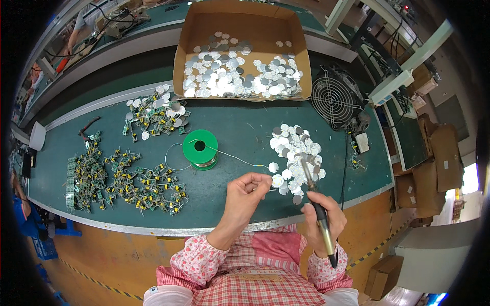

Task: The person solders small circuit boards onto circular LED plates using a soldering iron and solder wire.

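My left hand [246,196] pinches a thin solder wire [240,159] that runs back to a green spool [200,148] on the green bench mat. My right hand [322,217] grips a soldering iron [317,204] like a pen, its tip pointing up into a loose pile of small round silver discs [297,155]. The wire end and the iron tip meet near a disc at the lower left of that pile, just past my left fingertips.
An open cardboard box [190,35] at the back holds many more silver discs. A small fan [334,99] stands at the right. Heaps of small green circuit boards [138,186] lie at the left, and boards mixed with discs [154,115] lie behind them.
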A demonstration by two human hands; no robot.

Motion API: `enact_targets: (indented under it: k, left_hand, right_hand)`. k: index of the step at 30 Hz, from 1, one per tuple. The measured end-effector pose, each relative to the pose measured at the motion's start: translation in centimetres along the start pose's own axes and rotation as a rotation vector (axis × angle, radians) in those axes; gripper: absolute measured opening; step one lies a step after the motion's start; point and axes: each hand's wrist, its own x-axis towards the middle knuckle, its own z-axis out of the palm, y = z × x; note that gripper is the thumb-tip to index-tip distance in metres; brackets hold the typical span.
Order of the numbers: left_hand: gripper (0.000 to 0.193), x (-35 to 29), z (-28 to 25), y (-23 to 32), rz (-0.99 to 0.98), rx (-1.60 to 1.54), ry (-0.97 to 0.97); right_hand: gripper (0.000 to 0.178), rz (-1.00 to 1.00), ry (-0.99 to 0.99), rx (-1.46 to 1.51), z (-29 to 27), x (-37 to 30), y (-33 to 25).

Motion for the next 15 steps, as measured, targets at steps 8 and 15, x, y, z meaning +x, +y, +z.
enact_targets:
  k: [8, 15]
  left_hand:
    - [0.012, 0.43, 0.07, 0.47, 0.035, -0.079, 0.036]
    - [0.012, 0.67, 0.0, 0.65, 0.035, -0.083, 0.049]
  right_hand:
    - [0.013, 0.142, -0.008, 0.314, 0.5, -0.46, -0.76]
    - [0.016, 0.173, -0.063, 0.311, 0.76, -0.18, -0.91]
